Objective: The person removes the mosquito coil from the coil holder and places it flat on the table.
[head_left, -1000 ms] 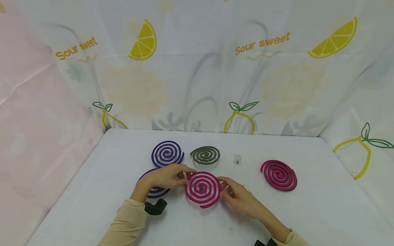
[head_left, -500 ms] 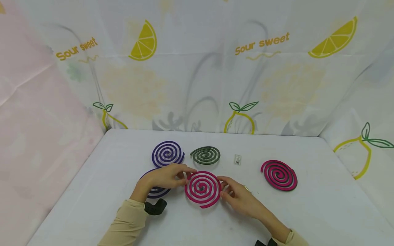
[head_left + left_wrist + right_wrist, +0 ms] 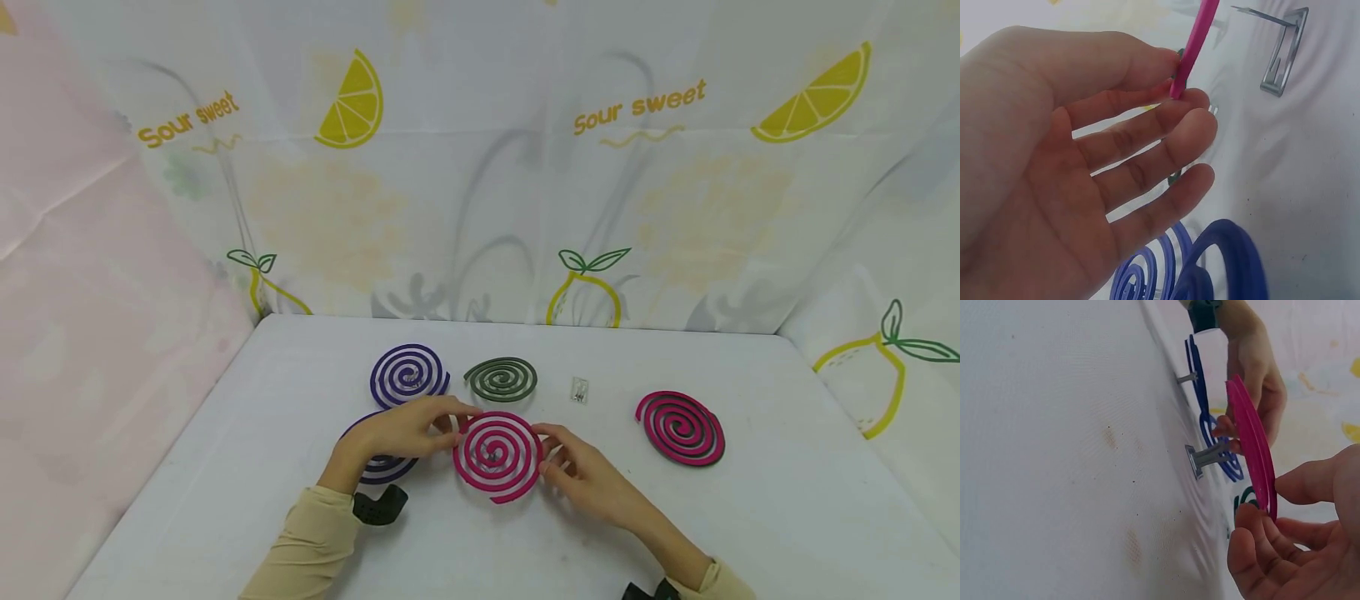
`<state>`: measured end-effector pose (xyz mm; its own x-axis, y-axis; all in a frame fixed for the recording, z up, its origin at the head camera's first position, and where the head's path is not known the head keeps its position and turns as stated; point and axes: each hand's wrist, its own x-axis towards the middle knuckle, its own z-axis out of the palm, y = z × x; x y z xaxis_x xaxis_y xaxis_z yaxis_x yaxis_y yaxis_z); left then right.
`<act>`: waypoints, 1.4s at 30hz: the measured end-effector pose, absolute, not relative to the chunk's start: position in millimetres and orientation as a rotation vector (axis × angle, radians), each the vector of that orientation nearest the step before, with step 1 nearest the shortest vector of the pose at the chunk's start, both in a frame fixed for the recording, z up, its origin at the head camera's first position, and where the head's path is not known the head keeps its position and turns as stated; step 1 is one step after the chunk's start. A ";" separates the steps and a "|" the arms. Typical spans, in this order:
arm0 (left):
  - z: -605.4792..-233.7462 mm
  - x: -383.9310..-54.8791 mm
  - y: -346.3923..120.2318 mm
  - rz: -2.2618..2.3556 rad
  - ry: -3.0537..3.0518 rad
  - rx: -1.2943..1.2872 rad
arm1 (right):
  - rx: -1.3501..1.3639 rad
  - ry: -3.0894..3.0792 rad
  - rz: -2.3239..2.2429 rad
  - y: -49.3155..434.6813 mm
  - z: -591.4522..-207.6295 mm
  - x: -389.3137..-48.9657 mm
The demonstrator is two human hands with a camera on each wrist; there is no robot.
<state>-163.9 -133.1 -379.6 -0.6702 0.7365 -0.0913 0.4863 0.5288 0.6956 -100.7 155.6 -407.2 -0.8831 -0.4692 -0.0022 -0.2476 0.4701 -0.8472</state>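
Observation:
A pink mosquito coil (image 3: pixel 496 448) is held nearly flat over the middle of the table by both hands. My left hand (image 3: pixel 416 427) pinches its left edge between thumb and index finger, the other fingers spread loosely. On the opposite edge, my right hand (image 3: pixel 588 479) grips the rim with thumb and fingertips. Beneath the coil a small bent metal stand (image 3: pixel 1210 455) rests on the tabletop, with its prong toward the coil's underside; the left wrist view shows the same stand (image 3: pixel 1294 53) apart from the coil.
Two blue coils stand to the left, the rear one (image 3: pixel 408 375) in full sight, the nearer (image 3: pixel 386 472) partly behind my left hand. A green coil (image 3: pixel 502 378) and a small clear packet (image 3: pixel 579 390) lie farther back. Stacked pink and dark coils (image 3: pixel 679 427) lie right.
Both hands have shifted the pink coil slightly away from me and to the right over the last half second. The other coils stay in place.

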 end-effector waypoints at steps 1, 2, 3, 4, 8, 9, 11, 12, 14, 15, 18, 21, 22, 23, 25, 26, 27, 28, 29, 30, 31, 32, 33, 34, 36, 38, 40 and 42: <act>-379.9 -164.0 -133.1 0.938 2.392 0.999 | -0.616 2.482 -1.381 156.2 -407.2 -101.2; -380.2 -164.2 -133.0 0.957 2.387 0.996 | -0.619 2.479 -1.389 156.6 -407.4 -101.6; -380.7 -164.4 -132.8 0.976 2.380 0.994 | -0.618 2.474 -1.400 157.0 -407.3 -101.9; -381.1 -164.6 -132.5 0.991 2.377 0.997 | -0.617 2.469 -1.413 157.4 -407.5 -102.3; -382.1 -165.7 -131.1 1.024 2.376 1.016 | -0.610 2.449 -1.454 158.8 -407.5 -104.1; -382.3 -165.9 -130.7 1.025 2.378 1.025 | -0.599 2.442 -1.467 159.3 -407.4 -104.8; -382.5 -166.2 -130.0 1.031 2.382 1.034 | -0.597 2.429 -1.490 160.3 -407.1 -106.3; -382.8 -166.3 -129.7 1.032 2.385 1.038 | -0.590 2.421 -1.501 160.9 -406.6 -107.0; -383.8 -166.5 -129.1 1.040 2.384 1.048 | -0.583 2.404 -1.527 162.4 -405.8 -108.6; -384.1 -166.4 -128.8 1.041 2.388 1.049 | -0.581 2.398 -1.537 163.2 -405.3 -109.3; -385.0 -166.2 -127.6 1.053 2.397 1.048 | -0.579 2.389 -1.556 166.2 -404.0 -111.4; -386.0 -165.9 -125.4 1.080 2.407 1.042 | -0.593 2.374 -1.592 168.9 -402.4 -112.7; -386.4 -166.0 -124.4 1.099 2.405 1.037 | -0.602 2.363 -1.612 169.8 -401.7 -112.9; -386.8 -166.0 -123.2 1.121 2.401 1.038 | -0.608 2.356 -1.628 170.5 -401.3 -113.2; -387.4 -166.1 -121.0 1.166 2.388 1.031 | -0.606 2.337 -1.659 171.6 -400.5 -113.7; -387.3 -166.0 -119.8 1.189 2.379 1.025 | -0.598 2.332 -1.671 172.2 -400.1 -113.9; -387.3 -165.8 -118.6 1.213 2.369 1.014 | -0.590 2.331 -1.677 172.8 -399.8 -114.3; -387.2 -165.7 -117.5 1.239 2.356 0.997 | -0.577 2.331 -1.682 173.4 -399.4 -114.6; -386.9 -165.5 -116.4 1.262 2.343 0.985 | -0.560 2.332 -1.683 174.0 -399.0 -115.0; -386.8 -165.4 -115.5 1.284 2.332 0.965 | -0.549 2.332 -1.683 174.6 -398.4 -115.2; -386.9 -165.2 -114.5 1.301 2.325 0.946 | -0.541 2.335 -1.684 175.1 -397.7 -115.4; -386.8 -164.9 -113.5 1.316 2.322 0.924 | -0.538 2.338 -1.685 175.7 -397.0 -115.5; -387.2 -164.8 -112.7 1.330 2.319 0.899 | -0.537 2.341 -1.685 176.3 -396.5 -115.7; -387.6 -164.7 -111.8 1.342 2.317 0.883 | -0.543 2.344 -1.685 176.8 -396.1 -115.9; -388.4 -164.1 -110.3 1.357 2.316 0.842 | -0.562 2.346 -1.687 177.6 -395.3 -116.2; -390.1 -164.0 -109.0 1.366 2.314 0.810 | -0.569 2.344 -1.690 178.5 -394.3 -116.3; -391.1 -163.8 -107.9 1.370 2.313 0.800 | -0.570 2.341 -1.694 179.4 -393.6 -116.2; -391.2 -163.5 -106.8 1.375 2.312 0.802 | -0.562 2.342 -1.701 180.3 -393.7 -116.7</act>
<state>-163.5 -106.8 -391.2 -0.7856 0.6187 0.0015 0.2966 0.3745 0.8785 -116.7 180.3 -393.7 -0.9096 -0.4102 0.0657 -0.1893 0.2686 -0.9445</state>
